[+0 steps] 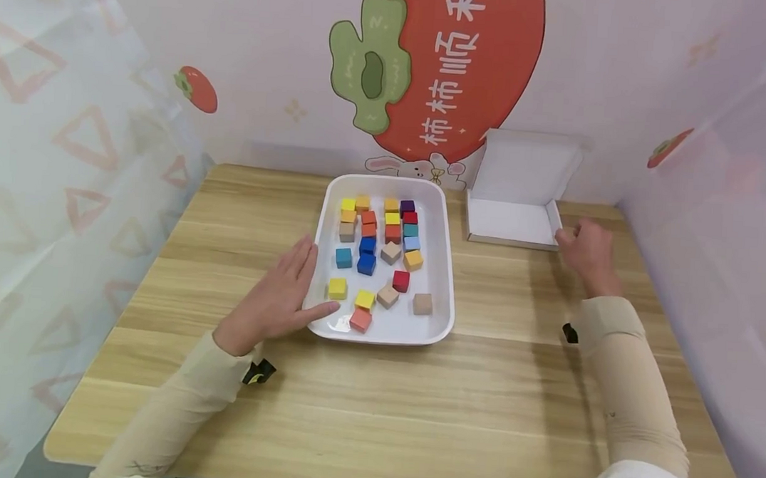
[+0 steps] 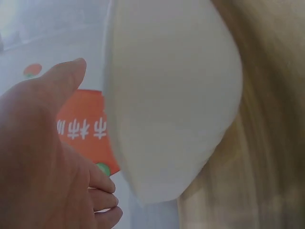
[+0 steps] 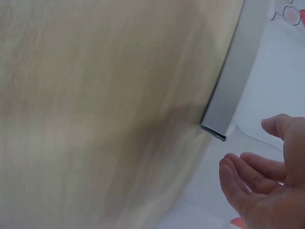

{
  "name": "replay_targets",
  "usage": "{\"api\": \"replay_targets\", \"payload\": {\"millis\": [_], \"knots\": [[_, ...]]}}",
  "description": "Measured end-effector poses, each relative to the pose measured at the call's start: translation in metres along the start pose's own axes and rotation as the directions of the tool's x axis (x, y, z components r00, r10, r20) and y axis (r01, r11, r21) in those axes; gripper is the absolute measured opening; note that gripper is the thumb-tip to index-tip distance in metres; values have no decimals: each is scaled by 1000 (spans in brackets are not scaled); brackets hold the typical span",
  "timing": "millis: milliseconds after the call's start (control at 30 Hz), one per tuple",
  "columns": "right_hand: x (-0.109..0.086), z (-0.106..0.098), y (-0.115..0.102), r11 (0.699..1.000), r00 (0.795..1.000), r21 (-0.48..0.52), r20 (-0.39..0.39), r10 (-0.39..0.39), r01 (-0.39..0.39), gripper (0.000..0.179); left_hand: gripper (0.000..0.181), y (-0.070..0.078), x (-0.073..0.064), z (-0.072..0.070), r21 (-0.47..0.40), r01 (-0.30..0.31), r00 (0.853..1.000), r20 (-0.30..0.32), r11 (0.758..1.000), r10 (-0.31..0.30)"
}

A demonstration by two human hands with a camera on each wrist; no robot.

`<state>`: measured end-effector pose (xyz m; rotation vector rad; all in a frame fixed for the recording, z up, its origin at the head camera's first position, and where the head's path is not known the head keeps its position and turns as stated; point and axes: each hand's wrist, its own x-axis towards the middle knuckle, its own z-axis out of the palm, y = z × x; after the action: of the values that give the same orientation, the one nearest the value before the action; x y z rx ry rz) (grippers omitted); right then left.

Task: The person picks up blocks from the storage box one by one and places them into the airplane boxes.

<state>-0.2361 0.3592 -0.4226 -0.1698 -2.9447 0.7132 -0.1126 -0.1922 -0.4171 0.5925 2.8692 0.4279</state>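
A white tray (image 1: 447, 299) stands mid-table, with several coloured and plain wooden cubes (image 1: 366, 265) inside. My left hand (image 1: 278, 291) lies along the tray's left side, fingers straight and thumb reaching over the near left rim. In the left wrist view the tray's outer wall (image 2: 176, 95) rises beside my left hand (image 2: 47, 143), which grips nothing. At the back right stands a white cardboard box (image 1: 512, 222), its lid raised. My right hand (image 1: 589, 251) is at its right front corner. The right wrist view shows the right hand's fingers (image 3: 252, 181) loosely bent, thumb apart from them.
The wooden table (image 1: 375, 410) meets a printed back wall (image 1: 269, 63). The box's raised lid (image 1: 527, 167) leans toward that wall. Side walls (image 1: 728, 282) border the table on the right and left. Small black objects (image 1: 259, 372) sit by both cuffs.
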Motion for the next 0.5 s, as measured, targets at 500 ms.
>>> {"api": "replay_targets", "payload": {"millis": [500], "knots": [[15,17,27,981,987,123,70,141,-149,50,117,3,2,21,3,10,1000,-7,1000,-10]]}}
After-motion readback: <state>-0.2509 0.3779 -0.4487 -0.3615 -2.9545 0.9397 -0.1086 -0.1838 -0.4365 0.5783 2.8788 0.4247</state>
